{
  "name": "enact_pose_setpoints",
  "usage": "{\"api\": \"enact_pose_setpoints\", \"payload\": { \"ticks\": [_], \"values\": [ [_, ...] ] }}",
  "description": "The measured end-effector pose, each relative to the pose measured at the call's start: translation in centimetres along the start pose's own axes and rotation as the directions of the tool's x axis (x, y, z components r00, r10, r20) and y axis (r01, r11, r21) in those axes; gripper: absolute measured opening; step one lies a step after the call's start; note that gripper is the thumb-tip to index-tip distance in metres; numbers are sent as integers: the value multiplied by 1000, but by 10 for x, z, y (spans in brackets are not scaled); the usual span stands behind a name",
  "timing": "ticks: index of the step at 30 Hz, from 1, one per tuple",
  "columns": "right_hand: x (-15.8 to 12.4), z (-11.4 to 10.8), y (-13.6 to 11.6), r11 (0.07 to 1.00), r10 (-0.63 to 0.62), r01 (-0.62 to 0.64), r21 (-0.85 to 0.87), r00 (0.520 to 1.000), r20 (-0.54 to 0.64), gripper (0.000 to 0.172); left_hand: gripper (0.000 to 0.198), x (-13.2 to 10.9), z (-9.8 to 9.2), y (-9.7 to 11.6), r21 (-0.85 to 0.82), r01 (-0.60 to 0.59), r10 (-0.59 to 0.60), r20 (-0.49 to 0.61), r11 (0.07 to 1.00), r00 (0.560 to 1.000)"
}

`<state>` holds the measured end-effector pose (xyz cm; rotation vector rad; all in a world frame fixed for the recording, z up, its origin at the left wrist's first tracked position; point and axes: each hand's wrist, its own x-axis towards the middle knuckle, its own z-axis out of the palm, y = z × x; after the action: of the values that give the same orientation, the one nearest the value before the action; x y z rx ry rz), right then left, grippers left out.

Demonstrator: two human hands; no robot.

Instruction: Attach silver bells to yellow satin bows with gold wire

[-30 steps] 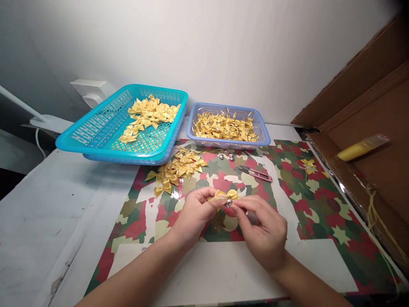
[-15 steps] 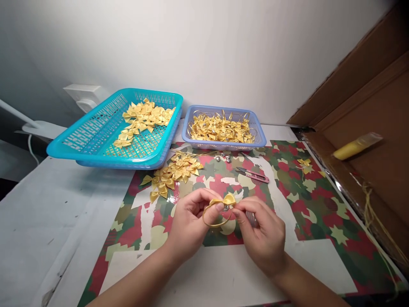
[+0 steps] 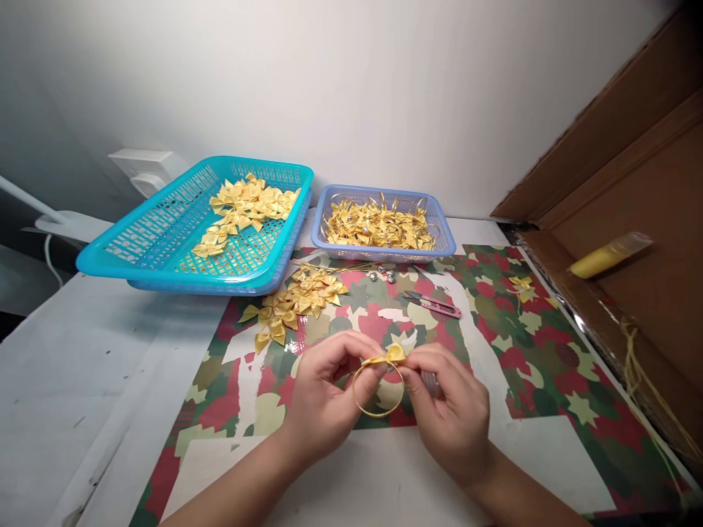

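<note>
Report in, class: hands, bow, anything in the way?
Left hand pinching yellow bow, right hand at its edge. Gold ring showing below. Nothing seen in the way; scissors beyond both hands.

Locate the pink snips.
In the head view, right of centre, the pink snips lie on the patterned sheet, between the right hand and the lavender basket.

White surface [image 3: 49, 380], red-green-cream patterned sheet [image 3: 549, 380] on it, turquoise plastic basket [image 3: 181, 279] stacked on a blue plastic basket [image 3: 242, 290] far left, lilac plastic basket [image 3: 384, 254] farther right, nearer yellow satin bows [image 3: 301, 296], round silver bells [image 3: 390, 277], pink-handled snips [image 3: 441, 307]
</note>
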<state>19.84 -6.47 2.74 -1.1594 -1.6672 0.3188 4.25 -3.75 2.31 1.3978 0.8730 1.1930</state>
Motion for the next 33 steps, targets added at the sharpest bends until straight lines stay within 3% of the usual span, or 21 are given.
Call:
{"api": "enact_pose_setpoints", "payload": {
  "ticks": [21,33],
  "values": [
    [1,1,-2,1000,23,-23,8,1000,-3,16,8,-1,1,1,0,-19,19,-21,1000,1000],
    [-1,1,1,997,74,-75,27,997,26,15,8,0,1,0,5,34,-35,14,999,999]
  ]
}}
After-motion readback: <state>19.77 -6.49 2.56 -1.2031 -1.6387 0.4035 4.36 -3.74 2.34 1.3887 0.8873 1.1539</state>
